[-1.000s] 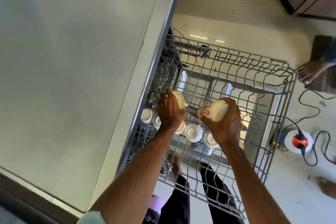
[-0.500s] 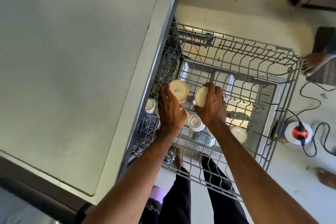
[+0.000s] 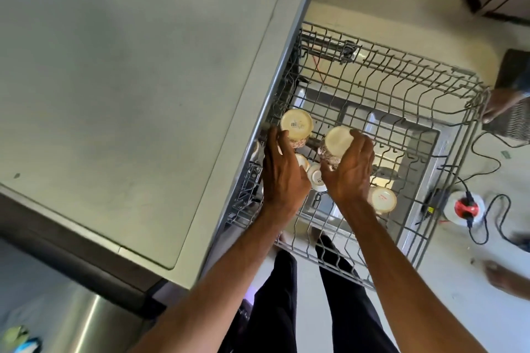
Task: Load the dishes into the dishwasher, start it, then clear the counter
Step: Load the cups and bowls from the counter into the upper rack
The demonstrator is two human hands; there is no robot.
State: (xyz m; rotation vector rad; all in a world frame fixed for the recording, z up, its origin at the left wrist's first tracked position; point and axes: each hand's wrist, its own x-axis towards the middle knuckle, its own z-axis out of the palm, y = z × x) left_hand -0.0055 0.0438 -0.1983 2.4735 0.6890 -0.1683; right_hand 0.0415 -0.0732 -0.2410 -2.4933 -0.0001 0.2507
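The dishwasher's grey wire rack point(image 3: 407, 86) is pulled out over the open door. My left hand point(image 3: 282, 178) grips a cream cup with a red pattern point(image 3: 296, 125), upside down, at the rack's left side by the counter edge. My right hand point(image 3: 351, 169) holds a second patterned cup point(image 3: 338, 139), also base up, just to the right of the first. Below my hands several small white cups sit inverted in the rack, one point(image 3: 317, 179) between my wrists and another point(image 3: 383, 199) to the right of my right wrist.
The pale countertop point(image 3: 129, 80) fills the left. A white and red extension reel point(image 3: 466, 208) with black cables lies on the floor right of the rack. Another person's bare feet point(image 3: 500, 103) stand at the right. My legs are under the rack's near edge.
Both hands moved further into the rack toward the counter side. The right hand's cup turned from lying sideways to base up, and both cups sit lower in the rack.
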